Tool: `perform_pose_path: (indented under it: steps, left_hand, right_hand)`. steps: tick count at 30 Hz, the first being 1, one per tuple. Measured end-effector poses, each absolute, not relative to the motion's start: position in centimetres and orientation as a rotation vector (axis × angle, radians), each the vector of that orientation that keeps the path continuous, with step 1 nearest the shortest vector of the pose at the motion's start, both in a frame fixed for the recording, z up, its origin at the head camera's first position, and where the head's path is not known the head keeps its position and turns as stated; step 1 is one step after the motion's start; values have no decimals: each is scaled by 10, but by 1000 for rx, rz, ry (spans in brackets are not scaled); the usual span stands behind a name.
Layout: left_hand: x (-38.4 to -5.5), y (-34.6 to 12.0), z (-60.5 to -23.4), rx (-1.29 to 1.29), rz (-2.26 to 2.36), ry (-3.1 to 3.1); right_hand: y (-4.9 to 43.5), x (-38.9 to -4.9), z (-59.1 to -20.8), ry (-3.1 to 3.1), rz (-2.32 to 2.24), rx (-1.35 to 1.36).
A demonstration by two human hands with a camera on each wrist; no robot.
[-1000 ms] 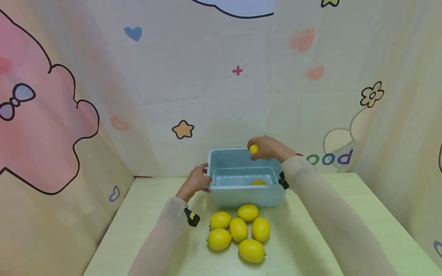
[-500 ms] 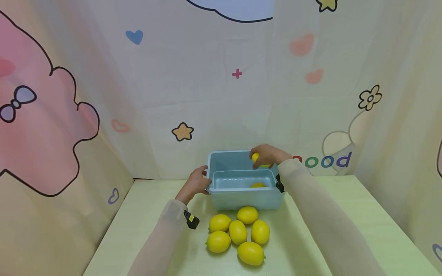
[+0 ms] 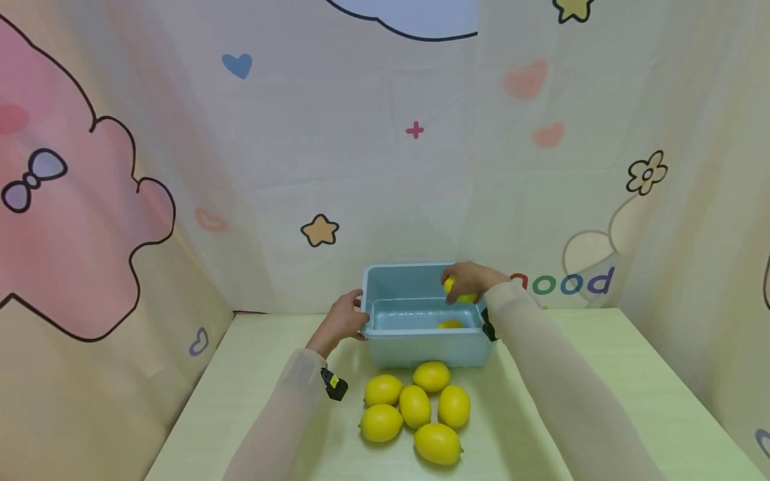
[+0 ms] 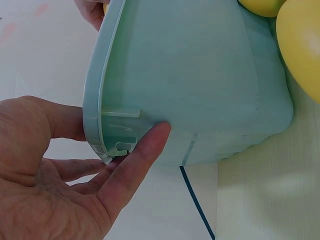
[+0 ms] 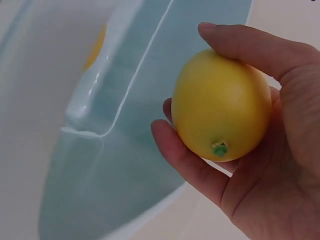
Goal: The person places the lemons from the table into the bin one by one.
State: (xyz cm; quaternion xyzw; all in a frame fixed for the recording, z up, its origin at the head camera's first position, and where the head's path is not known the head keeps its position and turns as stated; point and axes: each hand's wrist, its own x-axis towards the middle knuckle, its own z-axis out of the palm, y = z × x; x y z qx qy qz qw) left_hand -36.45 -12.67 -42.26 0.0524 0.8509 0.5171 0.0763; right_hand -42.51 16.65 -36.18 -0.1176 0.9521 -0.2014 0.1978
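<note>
A light blue plastic bin [image 3: 427,351] stands on the table. My left hand [image 3: 343,318] grips its left end at the rim; in the left wrist view, fingers [image 4: 142,150] lie along the outside wall below the lip. Inside the bin's right part, below the back rim, my right hand [image 3: 472,278] holds a yellow lemon [image 5: 220,100] between thumb and fingers, its green stem end facing the wrist camera. Another lemon [image 3: 450,325] lies on the bin floor, partly hidden by the front wall. Several lemons [image 3: 415,406] sit in a cluster before the bin.
The pale table [image 3: 240,401] carries the bin near its back edge. Behind rises a printed curtain [image 3: 385,187], close to the bin, with more curtain at both sides. The lemon cluster lies between my forearms, the nearest lemon [image 3: 438,443] toward the table's front.
My right hand has moved down and slightly right with its lemon, from above the back rim into the bin. My left hand keeps its grip, and the loose lemons stay put.
</note>
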Motion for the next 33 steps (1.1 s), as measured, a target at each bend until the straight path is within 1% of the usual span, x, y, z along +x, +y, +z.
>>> perform_pose_path:
  steps: [10,16,33]
  left_hand:
    - [-362,-125,-422,152,1535,2561]
    - [-363,-126,-422,165,1536,2564]
    - [-363,-125,-422,156,1535,2576]
  right_hand:
    - [161,-423,-363,2654,-554,-335]
    - [160,-425,-363,2671,-526,-383]
    - [149,-408,-338,2788,-350,-580]
